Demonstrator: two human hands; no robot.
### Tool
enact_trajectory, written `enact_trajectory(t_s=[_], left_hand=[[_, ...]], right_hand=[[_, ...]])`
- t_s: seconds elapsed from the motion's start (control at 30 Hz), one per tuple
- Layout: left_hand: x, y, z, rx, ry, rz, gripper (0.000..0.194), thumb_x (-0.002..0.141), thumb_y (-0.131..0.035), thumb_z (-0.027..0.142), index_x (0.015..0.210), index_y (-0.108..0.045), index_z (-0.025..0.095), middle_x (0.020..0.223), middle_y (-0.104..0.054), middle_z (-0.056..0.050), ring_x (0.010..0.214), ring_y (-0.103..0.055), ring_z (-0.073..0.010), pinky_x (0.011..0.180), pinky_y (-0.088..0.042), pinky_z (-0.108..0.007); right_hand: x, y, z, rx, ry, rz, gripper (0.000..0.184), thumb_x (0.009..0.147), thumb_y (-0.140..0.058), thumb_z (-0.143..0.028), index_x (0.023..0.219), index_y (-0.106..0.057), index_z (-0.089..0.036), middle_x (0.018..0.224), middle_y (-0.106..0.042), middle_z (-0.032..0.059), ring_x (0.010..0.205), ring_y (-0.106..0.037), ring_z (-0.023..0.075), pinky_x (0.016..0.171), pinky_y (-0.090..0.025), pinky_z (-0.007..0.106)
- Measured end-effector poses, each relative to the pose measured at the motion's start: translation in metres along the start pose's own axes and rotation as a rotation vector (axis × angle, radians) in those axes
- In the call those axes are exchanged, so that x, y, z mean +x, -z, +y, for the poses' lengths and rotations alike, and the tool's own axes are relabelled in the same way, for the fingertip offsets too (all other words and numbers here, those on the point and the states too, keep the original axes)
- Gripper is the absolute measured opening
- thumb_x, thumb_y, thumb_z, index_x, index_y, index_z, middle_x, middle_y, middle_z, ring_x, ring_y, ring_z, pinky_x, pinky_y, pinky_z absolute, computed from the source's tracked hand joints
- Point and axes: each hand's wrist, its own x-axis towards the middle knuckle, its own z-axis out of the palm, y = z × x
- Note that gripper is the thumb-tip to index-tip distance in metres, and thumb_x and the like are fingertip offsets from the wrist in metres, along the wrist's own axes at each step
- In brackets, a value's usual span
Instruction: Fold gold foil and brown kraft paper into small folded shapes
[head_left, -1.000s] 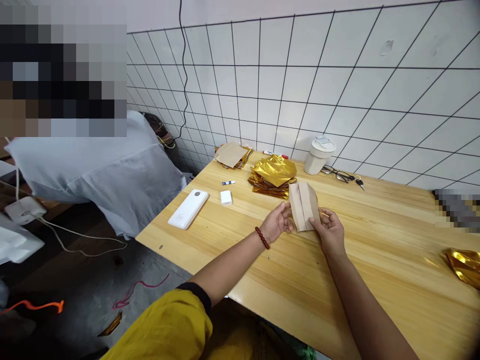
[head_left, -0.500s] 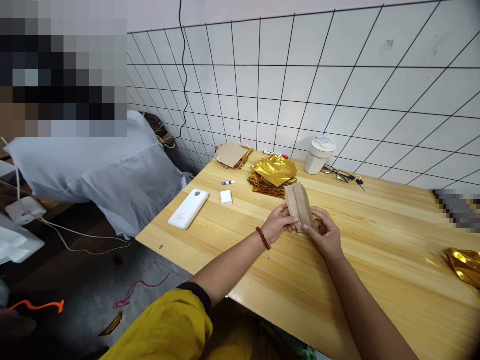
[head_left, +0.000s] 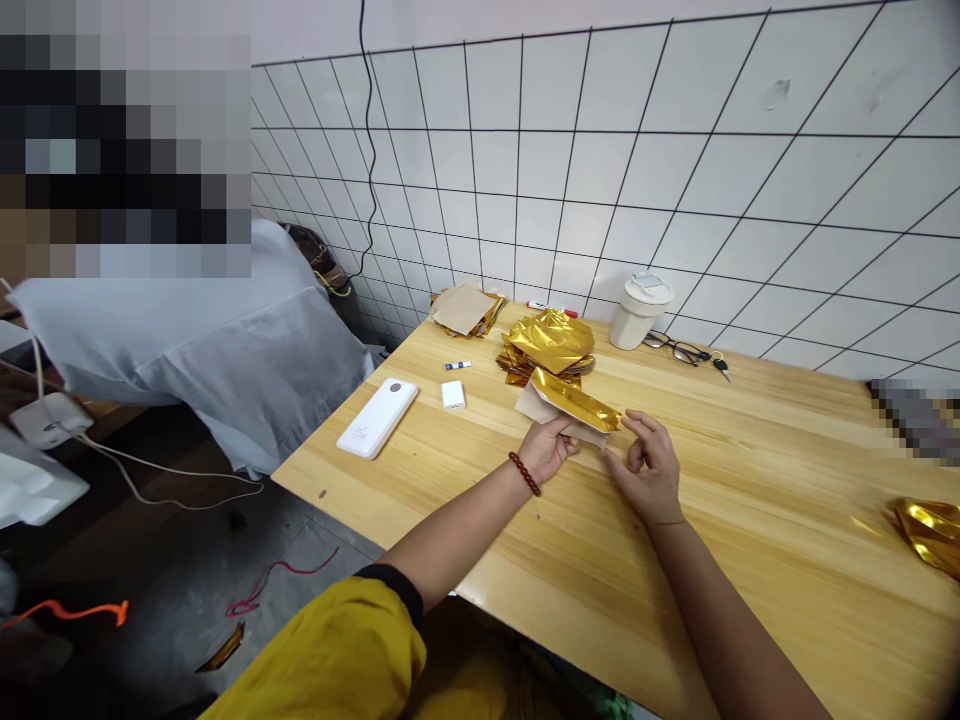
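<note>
A folded sheet of gold foil paper (head_left: 577, 400), brown on its reverse, is held just above the wooden table (head_left: 480, 520). My left hand (head_left: 551, 450), with a red bead bracelet (head_left: 524, 473) at the wrist, pinches its lower brown flap. At the paper's right end is my right hand (head_left: 646, 468), its thumb and forefinger apart around the corner; whether a fingertip touches the paper I cannot tell. Just behind lies a crumpled stack of gold foil sheets (head_left: 551, 340).
Further left are a brown-topped foil stack (head_left: 461, 308), a white power bank (head_left: 377, 418) and a small white block (head_left: 453, 395). By the wall stand a lidded cup (head_left: 639, 312) and glasses (head_left: 686, 350). Gold foil (head_left: 930, 530) lies far right. A person in a grey shirt (head_left: 195, 340) sits left.
The folded paper has turned over and tilted leftward, from its brown seamed face to its gold side. My right hand's fingers have parted from their grip on it.
</note>
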Motion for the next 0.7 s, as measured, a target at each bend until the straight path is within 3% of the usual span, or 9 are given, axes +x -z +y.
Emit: enact_trajectory(t_s=[0.1,0.17,0.27,0.33,0.6,0.7], left_hand=[[-0.0029,-0.0015,-0.0017,0.038,-0.041,-0.032,0.035,0.060,-0.083,0.024,0.091,-0.069,0.015,0.085,-0.070,-0.004,0.063,-0.058,-0.0095,0.053,-0.038,-0.021],[-0.0049,-0.0031,-0.0038,0.068,-0.085,-0.064,0.039,0.061,-0.083,0.025,0.097,-0.070,0.017,0.098,-0.071,-0.006,0.079,-0.064,-0.0152,0.064,-0.046,-0.025],[-0.0064,-0.0054,-0.0064,0.061,-0.152,-0.112,0.043,0.061,-0.083,0.024,0.101,-0.070,0.017,0.108,-0.071,-0.008,0.102,-0.064,-0.0226,0.088,-0.047,-0.035],[-0.0059,-0.0060,-0.0074,0.046,-0.175,-0.125,0.043,0.060,-0.083,0.023,0.100,-0.070,0.016,0.107,-0.072,-0.009,0.109,-0.062,-0.0249,0.097,-0.044,-0.039],[-0.0048,-0.0057,-0.0066,0.110,-0.106,-0.173,0.041,0.055,-0.083,0.018,0.095,-0.072,0.013,0.095,-0.074,-0.009,0.101,-0.067,-0.0270,0.092,-0.048,-0.039],[-0.0071,-0.0053,-0.0050,0.131,-0.072,-0.202,0.043,0.054,-0.084,0.015,0.096,-0.072,0.013,0.098,-0.074,-0.009,0.099,-0.067,-0.0246,0.094,-0.048,-0.038]], right_hand=[[0.0008,0.0013,-0.0005,-0.005,0.019,0.025,0.049,0.078,-0.070,-0.027,0.125,-0.057,-0.027,0.136,-0.048,0.0138,0.058,-0.048,0.0082,0.057,-0.050,0.032],[0.0013,0.0025,-0.0003,-0.007,0.031,0.018,0.046,0.079,-0.071,-0.031,0.123,-0.059,-0.025,0.138,-0.045,0.0145,0.074,-0.056,0.0151,0.067,-0.052,0.037],[0.0024,0.0039,0.0001,0.037,0.056,-0.020,0.042,0.080,-0.069,-0.036,0.120,-0.062,-0.025,0.140,-0.042,0.0138,0.097,-0.058,0.0236,0.081,-0.051,0.044],[0.0031,0.0039,0.0000,0.077,0.067,-0.039,0.038,0.081,-0.069,-0.036,0.117,-0.064,-0.025,0.141,-0.040,0.0124,0.101,-0.056,0.0244,0.089,-0.049,0.048],[0.0040,-0.0018,0.0022,0.110,-0.043,-0.085,0.017,0.083,-0.067,-0.034,0.096,-0.071,-0.025,0.130,-0.051,0.0116,0.100,-0.058,0.0248,0.092,-0.048,0.049],[0.0025,-0.0032,0.0080,0.136,-0.089,-0.090,0.016,0.086,-0.064,-0.035,0.096,-0.070,-0.024,0.123,-0.058,0.0121,0.111,-0.057,0.0269,0.099,-0.045,0.050]])
